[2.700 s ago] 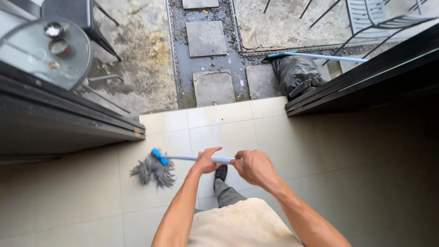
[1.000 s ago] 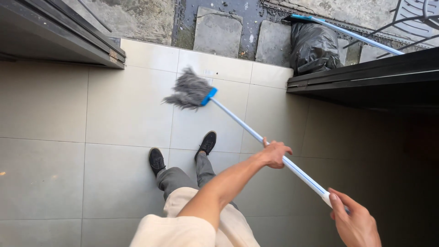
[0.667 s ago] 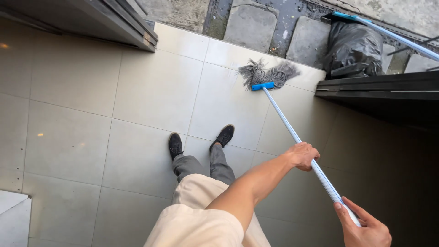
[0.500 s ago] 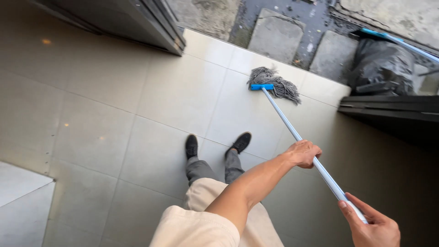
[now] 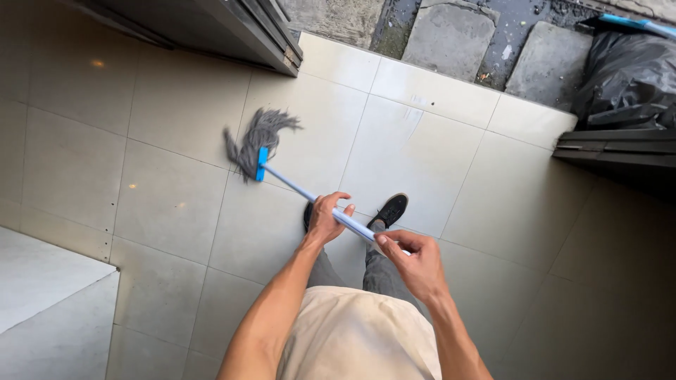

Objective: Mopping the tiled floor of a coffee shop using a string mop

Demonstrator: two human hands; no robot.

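Head view: the left hand (image 5: pixel 325 219) sits just left of the frame's centre, its grip closed around the pale blue mop handle (image 5: pixel 310 196), fingers curled over the top of the shaft. The right hand (image 5: pixel 417 263) is a little lower and to the right, its grip also closed on the handle near its upper end, thumb and fingers wrapped about it. The two hands lie close together along the shaft, not touching.

From the hands the handle slants up and to the left to a bright blue clamp, where the grey stringy mop head (image 5: pixel 258 138) rests on the beige floor tiles (image 5: pixel 415 155) in the upper left-centre of the frame. A black shoe (image 5: pixel 391 209) shows just beyond the hands, right of the handle.

A black plastic bag (image 5: pixel 623 77) lies in the upper right corner, beside grey paving stones (image 5: pixel 451 32) at the top edge. A dark sliding-door frame (image 5: pixel 246 28) crosses the upper left.
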